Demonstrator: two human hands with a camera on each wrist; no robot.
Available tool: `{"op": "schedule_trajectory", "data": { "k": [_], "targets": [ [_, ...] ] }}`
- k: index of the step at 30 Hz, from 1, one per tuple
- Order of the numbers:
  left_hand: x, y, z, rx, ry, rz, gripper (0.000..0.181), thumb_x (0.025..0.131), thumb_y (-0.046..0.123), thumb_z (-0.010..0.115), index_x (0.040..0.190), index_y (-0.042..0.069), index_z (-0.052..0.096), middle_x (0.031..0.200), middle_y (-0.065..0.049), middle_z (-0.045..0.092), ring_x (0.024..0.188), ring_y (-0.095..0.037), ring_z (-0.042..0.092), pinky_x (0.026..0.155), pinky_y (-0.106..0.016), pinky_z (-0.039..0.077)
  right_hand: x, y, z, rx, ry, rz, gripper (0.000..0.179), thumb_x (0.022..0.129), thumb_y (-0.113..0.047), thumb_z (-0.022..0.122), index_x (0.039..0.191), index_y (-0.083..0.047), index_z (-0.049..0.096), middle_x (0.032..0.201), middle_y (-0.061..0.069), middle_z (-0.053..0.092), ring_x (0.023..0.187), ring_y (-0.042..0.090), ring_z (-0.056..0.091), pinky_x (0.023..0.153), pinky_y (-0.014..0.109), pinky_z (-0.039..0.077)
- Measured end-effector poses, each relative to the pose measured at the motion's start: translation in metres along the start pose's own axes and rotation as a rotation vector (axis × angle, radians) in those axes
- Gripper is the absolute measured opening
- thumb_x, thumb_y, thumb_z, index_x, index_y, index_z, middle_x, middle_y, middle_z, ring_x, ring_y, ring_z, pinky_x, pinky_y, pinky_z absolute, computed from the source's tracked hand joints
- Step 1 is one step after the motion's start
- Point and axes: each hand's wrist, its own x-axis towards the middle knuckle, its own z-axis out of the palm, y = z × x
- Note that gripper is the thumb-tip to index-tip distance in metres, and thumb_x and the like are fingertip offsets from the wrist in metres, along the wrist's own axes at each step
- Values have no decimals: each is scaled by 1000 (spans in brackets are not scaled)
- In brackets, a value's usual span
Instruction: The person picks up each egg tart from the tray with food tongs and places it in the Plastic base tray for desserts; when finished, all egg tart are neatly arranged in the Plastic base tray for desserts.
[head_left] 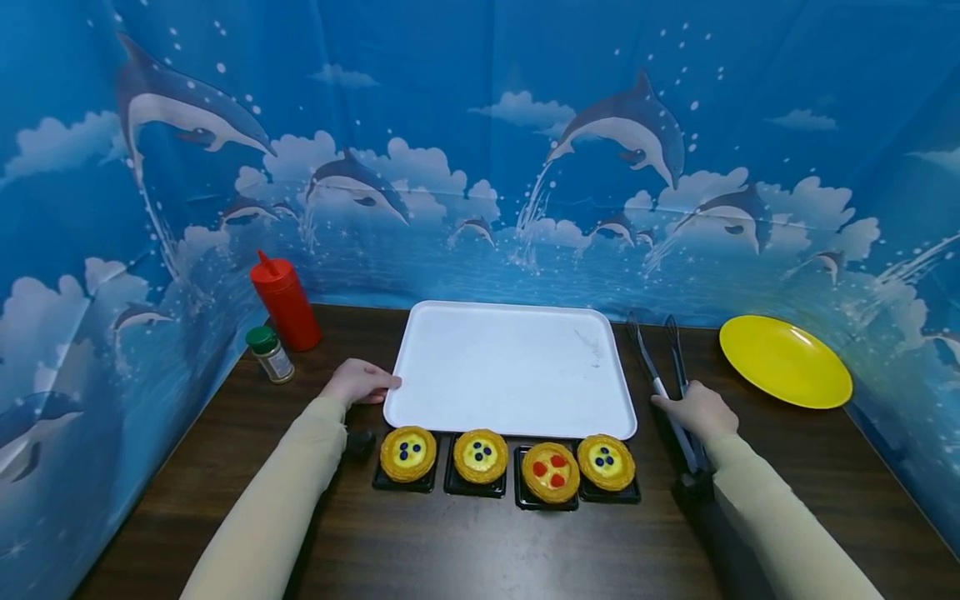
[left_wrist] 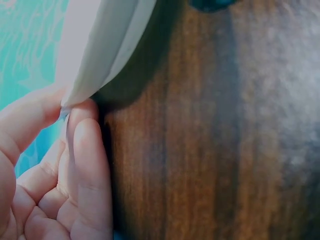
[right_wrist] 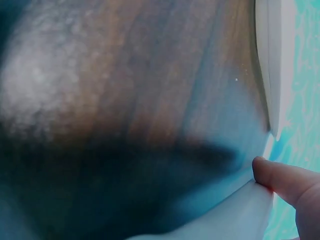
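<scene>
On the dark wooden table lies a white rectangular tray [head_left: 506,371]. My left hand [head_left: 360,382] pinches its left edge, and the left wrist view shows the thumb and fingers [left_wrist: 90,150] meeting at the tray's rim [left_wrist: 102,50]. To the right of the tray, my right hand [head_left: 699,412] grips a pair of tongs [head_left: 681,439] with wire-loop ends that point toward the back wall. In the right wrist view the thumb [right_wrist: 282,179] presses on a pale tong arm [right_wrist: 225,215]; the other fingers are mostly hidden.
Three tarts with blue dots [head_left: 481,456] and one with red pieces [head_left: 551,472] sit on small black trays along the tray's near side. A red squeeze bottle [head_left: 288,307] and a green-capped shaker [head_left: 272,357] stand back left. A yellow plate [head_left: 786,362] lies back right.
</scene>
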Motion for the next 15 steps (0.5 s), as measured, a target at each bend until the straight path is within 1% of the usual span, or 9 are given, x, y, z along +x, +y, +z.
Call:
{"op": "schedule_trajectory", "data": {
  "k": [4, 8, 11, 13, 15],
  "targets": [
    [0, 3, 0, 3, 5, 10, 42, 84, 30, 72, 111, -1, 65, 97, -11, 67, 77, -19, 61, 70, -21, 54, 1, 2, 2, -24, 8, 1, 83, 88, -52, 57, 126, 19, 36, 116, 38, 49, 82, 36, 55, 71, 47, 50],
    [1, 3, -2, 10, 14, 8, 42, 85, 30, 71, 112, -1, 65, 100, -12, 67, 79, -20, 61, 71, -22, 54, 2, 0, 2, -41, 5, -9, 88, 87, -55, 56, 129, 19, 33, 118, 39, 49, 82, 36, 55, 71, 48, 50],
    [1, 2, -2, 23, 25, 7, 42, 85, 31, 71, 112, -1, 64, 99, -12, 66, 79, -20, 61, 70, -22, 54, 1, -1, 0, -41, 15, -20, 92, 85, -57, 56, 132, 18, 31, 120, 39, 47, 86, 38, 56, 73, 50, 50],
    [1, 0, -2, 24, 38, 11, 41, 87, 30, 69, 113, -1, 64, 98, -12, 66, 77, -19, 61, 69, -21, 54, 0, -3, -1, -38, 42, -30, 94, 85, -57, 56, 135, 17, 29, 125, 40, 43, 93, 42, 54, 78, 54, 49],
    [-1, -3, -3, 8, 55, 20, 41, 89, 29, 66, 115, -3, 62, 97, -13, 66, 76, -17, 63, 69, -21, 54, -1, -5, -2, -26, 93, -51, 94, 86, -56, 56, 138, 15, 26, 129, 41, 38, 102, 47, 50, 84, 59, 46]
  ]
}}
